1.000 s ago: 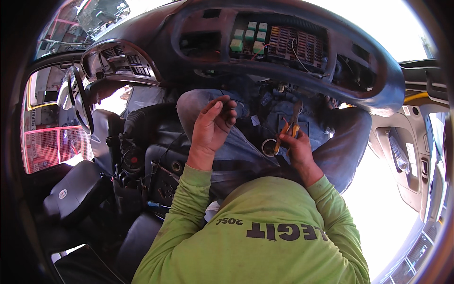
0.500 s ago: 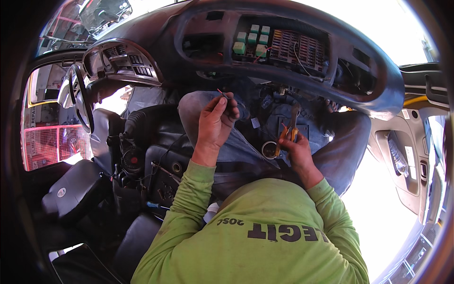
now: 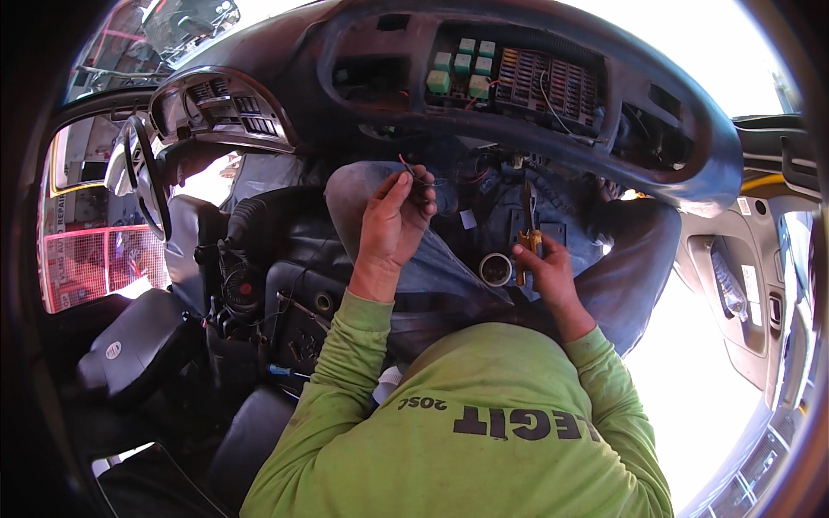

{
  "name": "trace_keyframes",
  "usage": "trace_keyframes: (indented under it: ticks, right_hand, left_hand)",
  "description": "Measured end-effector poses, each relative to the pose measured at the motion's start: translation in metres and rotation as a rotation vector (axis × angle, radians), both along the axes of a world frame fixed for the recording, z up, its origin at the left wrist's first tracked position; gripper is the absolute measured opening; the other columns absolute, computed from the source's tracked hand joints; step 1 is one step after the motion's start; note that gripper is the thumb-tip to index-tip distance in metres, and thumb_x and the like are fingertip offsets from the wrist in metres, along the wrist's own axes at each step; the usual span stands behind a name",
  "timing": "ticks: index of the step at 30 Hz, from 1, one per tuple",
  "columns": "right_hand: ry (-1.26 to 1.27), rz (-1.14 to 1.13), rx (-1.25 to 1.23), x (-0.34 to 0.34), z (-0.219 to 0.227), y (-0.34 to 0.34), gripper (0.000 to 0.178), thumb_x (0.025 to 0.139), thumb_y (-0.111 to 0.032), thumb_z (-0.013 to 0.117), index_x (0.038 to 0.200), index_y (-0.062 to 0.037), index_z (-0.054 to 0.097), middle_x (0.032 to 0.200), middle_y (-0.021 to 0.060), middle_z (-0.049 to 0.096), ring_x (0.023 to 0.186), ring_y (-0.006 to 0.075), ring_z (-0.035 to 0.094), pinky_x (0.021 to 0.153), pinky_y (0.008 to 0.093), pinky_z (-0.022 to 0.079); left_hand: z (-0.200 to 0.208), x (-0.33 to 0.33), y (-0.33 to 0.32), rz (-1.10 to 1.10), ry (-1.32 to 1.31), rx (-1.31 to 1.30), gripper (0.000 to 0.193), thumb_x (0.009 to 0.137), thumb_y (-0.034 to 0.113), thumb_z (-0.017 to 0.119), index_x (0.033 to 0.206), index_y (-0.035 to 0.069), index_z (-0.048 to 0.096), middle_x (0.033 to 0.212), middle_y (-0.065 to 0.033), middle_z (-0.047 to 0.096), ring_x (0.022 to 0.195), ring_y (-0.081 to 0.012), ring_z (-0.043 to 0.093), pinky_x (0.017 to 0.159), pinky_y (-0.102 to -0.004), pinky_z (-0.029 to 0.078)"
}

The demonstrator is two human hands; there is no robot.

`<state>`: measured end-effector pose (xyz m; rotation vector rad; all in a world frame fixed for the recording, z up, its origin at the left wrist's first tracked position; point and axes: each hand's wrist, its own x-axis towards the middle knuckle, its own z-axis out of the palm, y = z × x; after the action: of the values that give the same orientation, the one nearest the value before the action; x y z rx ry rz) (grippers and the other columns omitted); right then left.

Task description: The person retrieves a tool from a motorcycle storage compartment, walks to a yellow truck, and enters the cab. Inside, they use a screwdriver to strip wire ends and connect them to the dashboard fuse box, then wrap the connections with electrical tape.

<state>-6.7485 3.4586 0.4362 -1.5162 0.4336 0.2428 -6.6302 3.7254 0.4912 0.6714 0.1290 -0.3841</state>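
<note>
Between thumb and fingertips, my left hand (image 3: pixel 393 211) pinches a thin wire (image 3: pixel 404 162), its reddish end sticking up past the thumb. My right hand (image 3: pixel 546 269) is closed around the yellow handles of a pair of pliers (image 3: pixel 529 226), whose dark jaws point up and away from me. Both hands are over my lap, apart from each other. Just left of the pliers, on my lap, lies a round roll of tape (image 3: pixel 495 269). A small white tag (image 3: pixel 468 219) hangs between the hands.
Ahead, the opened dashboard (image 3: pixel 345 39) shows green relays (image 3: pixel 439 82) and a fuse panel (image 3: pixel 553 91), with a loose wire across it. A steering wheel (image 3: pixel 148 181) is at the left. Beside my left arm are a blue-handled screwdriver (image 3: pixel 283 371) and a black seat. An open door (image 3: pixel 734 293) stands right.
The pliers have swung more upright in my right hand, their jaws turning left. The reddish wire piece seen near the pliers before no longer shows there. My left hand stays almost still.
</note>
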Motion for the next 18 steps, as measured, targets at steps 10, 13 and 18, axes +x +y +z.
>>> trace_keyframes:
  ticks: [10,13,18]
  right_hand:
    - [-0.107,0.086,-0.009,0.005,0.020,0.008,0.028,0.092,-0.018,0.079,0.113,-0.0015,0.071,0.095,0.0045,0.074,0.091,0.0114,0.066,0.084,0.0311,0.053]
    - [-0.271,0.085,0.008,0.020,0.039,0.022,0.029,0.090,-0.016,0.080,0.114,-0.0022,0.071,0.095,0.0033,0.072,0.094,0.0112,0.064,0.086,0.0298,0.051]
    - [-0.436,0.095,0.059,0.049,0.058,0.045,0.026,0.087,-0.010,0.081,0.110,-0.0026,0.070,0.090,0.0011,0.066,0.087,0.0107,0.059,0.083,0.0276,0.049]
  left_hand:
    - [0.013,-0.003,-0.002,-0.049,-0.085,0.122,0.020,0.106,0.018,0.063,0.120,0.006,0.071,0.106,-0.0110,0.074,0.088,-0.0208,0.071,0.074,-0.0309,0.059]
    - [0.017,-0.011,-0.012,-0.111,-0.035,0.063,0.019,0.107,0.017,0.062,0.121,0.006,0.070,0.105,-0.0115,0.074,0.088,-0.0202,0.072,0.076,-0.0307,0.060]
    - [0.015,-0.017,-0.029,-0.143,0.034,-0.056,0.018,0.107,0.013,0.059,0.121,0.004,0.067,0.105,-0.0151,0.075,0.088,-0.0222,0.075,0.075,-0.0320,0.062]
